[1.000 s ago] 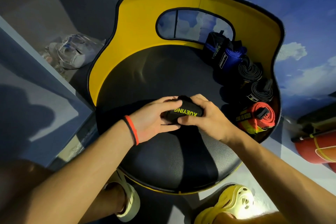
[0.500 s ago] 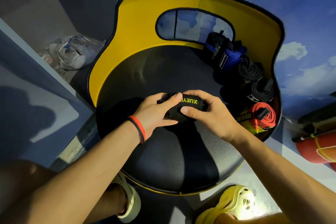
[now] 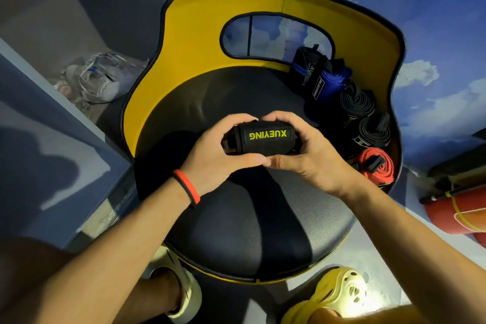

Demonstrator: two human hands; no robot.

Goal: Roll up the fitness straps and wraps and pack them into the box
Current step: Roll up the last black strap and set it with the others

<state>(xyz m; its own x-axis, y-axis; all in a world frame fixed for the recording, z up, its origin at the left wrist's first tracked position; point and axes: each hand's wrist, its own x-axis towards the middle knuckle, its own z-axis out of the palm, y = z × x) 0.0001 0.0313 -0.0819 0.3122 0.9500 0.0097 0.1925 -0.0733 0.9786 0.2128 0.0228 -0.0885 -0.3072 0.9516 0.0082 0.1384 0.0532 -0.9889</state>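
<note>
Both hands hold one rolled black wrap point(image 3: 263, 139) with yellow-green "XUEYING" lettering, above the middle of a black chair seat point(image 3: 247, 229). My left hand point(image 3: 218, 155) grips its left end and my right hand point(image 3: 302, 150) its right end. Along the seat's right edge lie other rolled pieces: a black-and-blue wrap point(image 3: 306, 67), a blue wrap point(image 3: 328, 84), two black strap coils point(image 3: 356, 101) point(image 3: 372, 134) and a red strap roll point(image 3: 376, 166). No box is in view.
The chair's yellow backrest point(image 3: 200, 34) curves round the seat's far side. A crumpled plastic bag point(image 3: 102, 79) lies on the floor at left. An orange roll point(image 3: 462, 213) lies at right. My feet in pale sandals point(image 3: 339, 289) stand below the seat.
The wrap has come up off the seat and turned so its lettering faces me. Both hands have shifted from pressing on it to cupping its ends.
</note>
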